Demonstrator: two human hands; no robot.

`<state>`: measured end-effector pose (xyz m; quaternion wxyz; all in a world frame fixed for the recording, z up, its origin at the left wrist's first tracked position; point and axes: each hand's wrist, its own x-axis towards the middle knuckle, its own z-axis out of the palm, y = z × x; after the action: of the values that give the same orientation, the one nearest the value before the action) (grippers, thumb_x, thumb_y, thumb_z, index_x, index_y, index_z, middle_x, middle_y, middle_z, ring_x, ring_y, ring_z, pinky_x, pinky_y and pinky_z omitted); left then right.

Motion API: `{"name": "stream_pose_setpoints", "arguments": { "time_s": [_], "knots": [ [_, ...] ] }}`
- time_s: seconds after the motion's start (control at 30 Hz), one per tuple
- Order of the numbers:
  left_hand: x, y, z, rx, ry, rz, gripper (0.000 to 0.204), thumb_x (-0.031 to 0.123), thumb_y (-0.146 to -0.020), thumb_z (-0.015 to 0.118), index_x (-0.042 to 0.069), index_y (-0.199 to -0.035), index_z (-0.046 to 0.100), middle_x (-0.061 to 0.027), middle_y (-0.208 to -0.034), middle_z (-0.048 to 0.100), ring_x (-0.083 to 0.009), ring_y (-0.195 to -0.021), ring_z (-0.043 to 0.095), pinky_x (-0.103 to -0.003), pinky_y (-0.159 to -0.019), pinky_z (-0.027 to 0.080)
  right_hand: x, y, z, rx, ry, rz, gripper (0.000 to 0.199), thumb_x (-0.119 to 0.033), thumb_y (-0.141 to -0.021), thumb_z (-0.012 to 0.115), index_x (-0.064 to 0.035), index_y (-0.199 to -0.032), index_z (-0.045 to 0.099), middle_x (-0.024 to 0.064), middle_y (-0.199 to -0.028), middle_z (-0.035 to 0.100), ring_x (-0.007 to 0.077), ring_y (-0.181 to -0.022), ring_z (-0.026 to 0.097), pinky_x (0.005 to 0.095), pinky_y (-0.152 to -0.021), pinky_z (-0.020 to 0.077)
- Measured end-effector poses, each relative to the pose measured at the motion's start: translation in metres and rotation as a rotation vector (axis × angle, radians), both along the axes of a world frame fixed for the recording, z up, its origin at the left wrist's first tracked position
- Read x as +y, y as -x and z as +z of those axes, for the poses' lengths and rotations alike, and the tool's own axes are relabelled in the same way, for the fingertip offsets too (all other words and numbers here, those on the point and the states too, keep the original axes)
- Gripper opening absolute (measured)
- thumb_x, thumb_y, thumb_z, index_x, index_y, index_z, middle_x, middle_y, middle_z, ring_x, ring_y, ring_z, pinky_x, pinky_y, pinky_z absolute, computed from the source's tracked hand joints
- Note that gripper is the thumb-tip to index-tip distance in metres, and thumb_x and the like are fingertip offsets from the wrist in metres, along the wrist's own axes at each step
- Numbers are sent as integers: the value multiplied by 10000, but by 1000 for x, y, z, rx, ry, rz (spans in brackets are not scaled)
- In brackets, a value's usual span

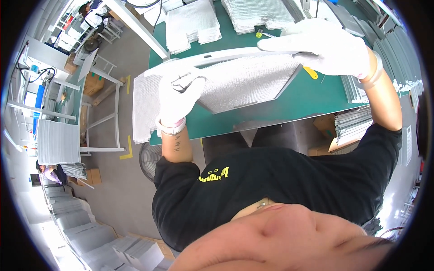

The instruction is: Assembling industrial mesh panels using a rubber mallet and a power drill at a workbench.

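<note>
Both hands wear white gloves and hold a silver mesh panel (248, 81) with a thin pale metal frame. It is tilted over the green worktable (307, 99). My left hand (180, 97) is closed on the panel's left end, fingers curled at the frame. At the right end my right hand (330, 47) grips the frame, its thumb stretched along the long far edge; some of its fingers are hidden. A yellow-handled tool (310, 72) lies just below my right hand. Close to that hand's thumb is a screwdriver (260, 33) with a green-and-black handle.
Mesh sheets (192, 27) are stacked at the back, with another mesh stack (257, 16) beside them. More mesh sheets (143, 106) lie at the table's left edge. Frame strips (384, 49) fill the right side. A white post (140, 31) rises at the back left. A floor fan (149, 160) stands below.
</note>
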<state>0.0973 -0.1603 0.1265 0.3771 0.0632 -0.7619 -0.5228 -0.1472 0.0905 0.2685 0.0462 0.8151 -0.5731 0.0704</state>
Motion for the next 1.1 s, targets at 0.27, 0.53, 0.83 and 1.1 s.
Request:
{"name": "stream_pose_setpoints", "arguments": {
  "time_s": [0.27, 0.53, 0.83, 1.1],
  "knots": [
    [8, 10, -4, 206, 64, -9, 135, -17, -810, 691, -28, -945, 691, -62, -855, 688, -124, -738, 619, -235, -647, 474, -11, 21, -24, 89, 24, 60, 475, -31, -876, 656, -86, -1347, 641, 149, -921, 628, 301, -897, 634, 374, -814, 514],
    [17, 11, 3, 216, 41, -29, 178, -14, -820, 677, -29, -996, 703, -61, -870, 685, -103, -747, 612, -229, -651, 471, -31, -11, -22, -105, 28, 20, 424, -101, -886, 666, -67, -1308, 642, 145, -1277, 659, 307, -1171, 621, 357, -1044, 469],
    [24, 17, -4, 324, 50, 27, 138, -39, -824, 692, -14, -960, 684, -22, -817, 660, -76, -675, 576, -204, -609, 447, -55, -11, -24, -256, -14, 225, 394, 3, -836, 617, -21, -1228, 633, 176, -1162, 641, 327, -1113, 608, 378, -1009, 468],
    [23, 23, -22, 436, 42, 46, 367, -75, -810, 734, 10, -1136, 590, -88, -1017, 658, -94, -802, 610, -224, -666, 493, -72, -29, -36, -164, 85, 125, 459, -75, -874, 639, -21, -1329, 599, 181, -1145, 683, 361, -994, 651, 421, -922, 518]
  ]
}}
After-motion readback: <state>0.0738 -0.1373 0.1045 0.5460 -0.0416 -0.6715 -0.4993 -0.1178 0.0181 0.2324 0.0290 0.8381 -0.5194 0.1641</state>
